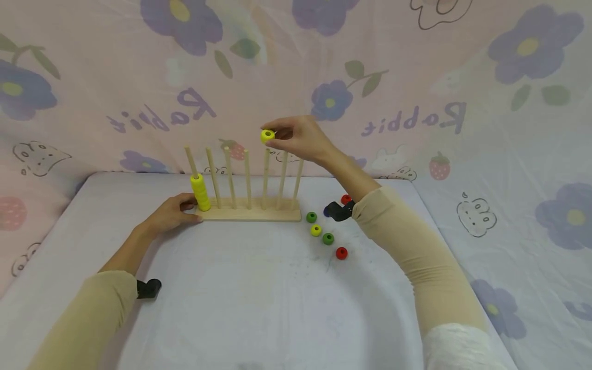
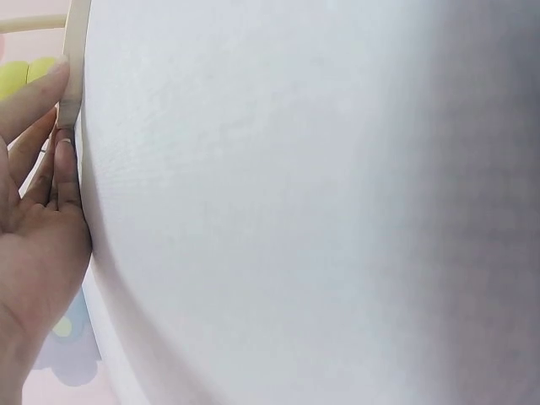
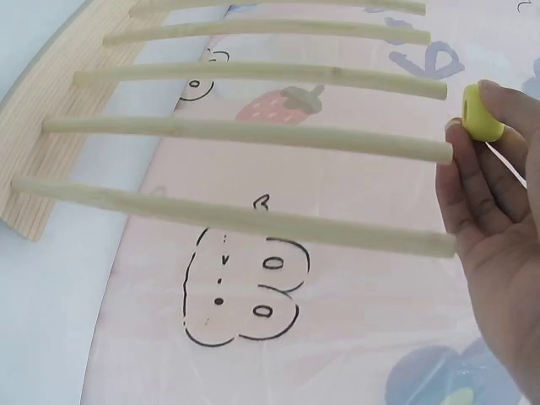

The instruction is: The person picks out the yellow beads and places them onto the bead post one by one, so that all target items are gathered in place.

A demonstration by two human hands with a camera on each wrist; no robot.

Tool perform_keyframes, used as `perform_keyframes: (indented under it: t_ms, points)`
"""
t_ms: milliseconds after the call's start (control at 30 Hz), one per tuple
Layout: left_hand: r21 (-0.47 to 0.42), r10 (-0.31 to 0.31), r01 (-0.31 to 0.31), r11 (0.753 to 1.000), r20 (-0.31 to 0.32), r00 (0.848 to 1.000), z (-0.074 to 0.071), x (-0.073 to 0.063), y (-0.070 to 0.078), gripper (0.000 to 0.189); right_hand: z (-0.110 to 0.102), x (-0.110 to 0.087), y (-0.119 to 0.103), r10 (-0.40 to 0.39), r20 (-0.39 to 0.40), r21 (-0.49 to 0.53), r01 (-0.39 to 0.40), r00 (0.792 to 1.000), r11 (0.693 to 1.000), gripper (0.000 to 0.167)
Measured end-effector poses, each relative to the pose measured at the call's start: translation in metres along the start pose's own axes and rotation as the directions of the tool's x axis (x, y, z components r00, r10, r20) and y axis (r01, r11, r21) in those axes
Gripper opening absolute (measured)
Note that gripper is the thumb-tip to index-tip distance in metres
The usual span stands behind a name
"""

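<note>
A wooden peg rack (image 1: 250,214) with several upright pegs stands on the table. Yellow beads (image 1: 200,192) are stacked on its leftmost peg. My left hand (image 1: 173,211) grips the left end of the rack's base, thumb at the front edge; the left wrist view shows the fingers (image 2: 66,173) against that end. Up above the peg tops, my right hand (image 1: 302,137) pinches a yellow bead (image 1: 267,135) between thumb and fingertips, its hole showing. In the right wrist view the held yellow bead (image 3: 481,114) is near the tip of a bare peg (image 3: 253,135).
Right of the rack lie loose beads: a green bead (image 1: 312,217), a yellow bead (image 1: 316,230), another green bead (image 1: 328,238) and a red bead (image 1: 341,253). Another red bead (image 1: 346,199) and a blue bead (image 1: 327,211) are partly hidden by the right wrist camera (image 1: 340,211). A patterned cloth (image 1: 277,67) hangs behind.
</note>
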State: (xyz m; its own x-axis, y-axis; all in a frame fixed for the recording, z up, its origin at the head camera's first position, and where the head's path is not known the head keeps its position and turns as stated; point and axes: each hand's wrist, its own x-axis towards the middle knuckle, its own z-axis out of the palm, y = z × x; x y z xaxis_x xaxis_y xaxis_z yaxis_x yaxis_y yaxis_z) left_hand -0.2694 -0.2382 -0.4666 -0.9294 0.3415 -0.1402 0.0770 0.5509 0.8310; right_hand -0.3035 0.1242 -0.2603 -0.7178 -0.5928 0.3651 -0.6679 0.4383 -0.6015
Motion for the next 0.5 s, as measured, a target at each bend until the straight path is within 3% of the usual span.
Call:
perform_keyframes:
  t_ms: [500]
  points:
    - [0.004,0.001,-0.001,1.000,-0.004,1.000,0.003,-0.004,0.009,0.078,0.020,0.020,-0.017,-0.048,0.036,0.039,0.046,0.998,0.998,0.038]
